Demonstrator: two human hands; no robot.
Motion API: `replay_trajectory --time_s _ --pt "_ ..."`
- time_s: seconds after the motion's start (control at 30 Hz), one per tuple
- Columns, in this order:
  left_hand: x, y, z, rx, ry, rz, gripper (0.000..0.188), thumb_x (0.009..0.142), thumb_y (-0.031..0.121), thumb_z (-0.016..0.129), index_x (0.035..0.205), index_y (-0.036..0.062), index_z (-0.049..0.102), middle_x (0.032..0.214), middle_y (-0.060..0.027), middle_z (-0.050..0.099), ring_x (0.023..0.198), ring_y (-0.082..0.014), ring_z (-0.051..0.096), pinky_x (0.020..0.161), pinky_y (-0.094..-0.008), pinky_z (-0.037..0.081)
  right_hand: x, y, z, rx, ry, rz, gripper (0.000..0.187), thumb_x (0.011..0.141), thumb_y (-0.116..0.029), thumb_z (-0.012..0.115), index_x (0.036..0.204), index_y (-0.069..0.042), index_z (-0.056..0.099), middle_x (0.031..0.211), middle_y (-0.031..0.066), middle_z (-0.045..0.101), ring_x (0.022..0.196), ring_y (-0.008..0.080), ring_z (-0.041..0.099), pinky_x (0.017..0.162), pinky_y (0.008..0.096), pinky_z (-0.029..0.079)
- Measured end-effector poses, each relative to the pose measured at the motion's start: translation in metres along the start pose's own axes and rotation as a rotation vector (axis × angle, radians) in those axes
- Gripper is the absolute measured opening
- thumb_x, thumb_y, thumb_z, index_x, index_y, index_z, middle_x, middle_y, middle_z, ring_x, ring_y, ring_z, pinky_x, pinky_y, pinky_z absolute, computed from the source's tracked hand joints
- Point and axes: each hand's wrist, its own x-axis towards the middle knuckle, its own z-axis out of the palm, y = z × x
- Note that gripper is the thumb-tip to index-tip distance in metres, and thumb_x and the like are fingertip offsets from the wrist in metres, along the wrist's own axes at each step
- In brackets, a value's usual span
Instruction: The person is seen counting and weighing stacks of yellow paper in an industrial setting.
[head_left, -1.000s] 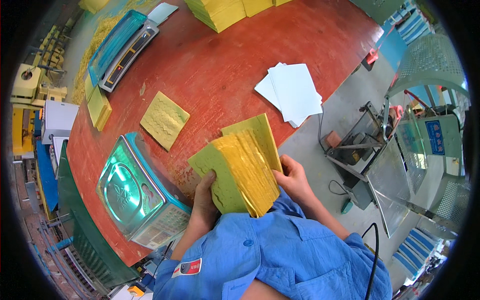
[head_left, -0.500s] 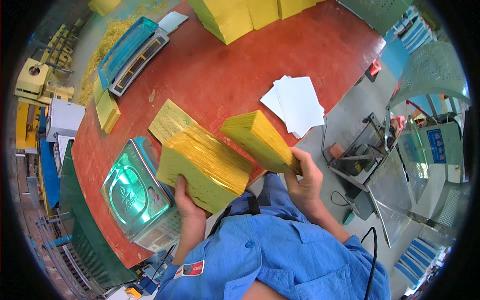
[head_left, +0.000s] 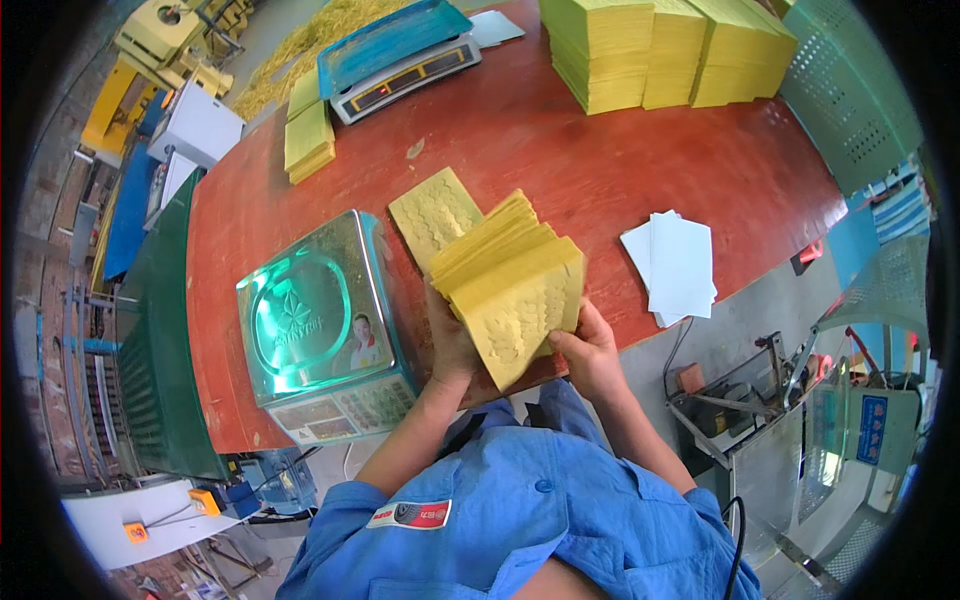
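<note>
Close to my body, at the table's near edge, I hold a thick stack of yellow paper [head_left: 525,310] tilted, with embossed marks on its front sheet and its top edges fanned apart. My left hand [head_left: 452,340] is closed round its left side, the fingers partly hidden behind it. At the lower right corner my right hand [head_left: 588,352] pinches the stack, thumb on the front. Just behind it, a flat piece of yellow embossed paper [head_left: 435,212] lies on the red table [head_left: 560,165], partly covered by the stack.
Left of my hands stands a shiny green-lit metal tin [head_left: 305,315]. Farther off are a scale with a blue tray [head_left: 395,50], a small yellow paper pile [head_left: 310,145] and tall yellow paper stacks [head_left: 610,60]. White sheets [head_left: 680,265] lie at the right edge, near machinery [head_left: 740,390].
The two separate portions of yellow paper, one in each hand, are now together in one stack. My right hand has come in toward the left. The view has shifted.
</note>
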Motion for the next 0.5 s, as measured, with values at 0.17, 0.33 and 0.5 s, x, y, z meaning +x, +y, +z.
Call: replay_trajectory --time_s 0.17,0.33,0.5 --pt "-0.006 0.02 -0.013 -0.1 -0.129 -0.039 0.08 0.078 0.03 0.081 0.139 0.0064 0.035 0.134 -0.0104 0.048 0.125 -0.0206 0.047 0.106 -0.0372 0.038 0.015 0.017 0.004 0.009 -0.001 -0.073 0.029 0.09 0.01 0.054 0.115 -0.003 0.055 0.109 0.0029 0.062 0.104 0.0131 0.059 0.093 0.0284 0.049" --pt "-0.008 0.048 -0.022 -0.186 -0.234 -0.15 0.099 0.078 0.033 0.08 0.152 0.0064 0.02 0.144 -0.0122 0.04 0.133 -0.022 0.04 0.111 -0.0366 0.031 0.018 0.014 0.008 0.016 0.048 -0.066 0.028 0.091 0.011 0.052 0.114 -0.004 0.055 0.108 0.003 0.062 0.103 0.013 0.059 0.093 0.0289 0.049" --pt "-0.008 0.06 -0.021 -0.17 -0.336 0.115 0.119 0.077 0.023 0.082 0.157 0.0067 -0.004 0.149 -0.0161 0.035 0.136 -0.0243 0.039 0.113 -0.0381 0.031 0.024 0.013 0.001 -0.04 0.074 -0.098 0.029 0.091 0.011 0.053 0.115 -0.004 0.055 0.109 0.0023 0.061 0.103 0.013 0.059 0.092 0.0285 0.049"
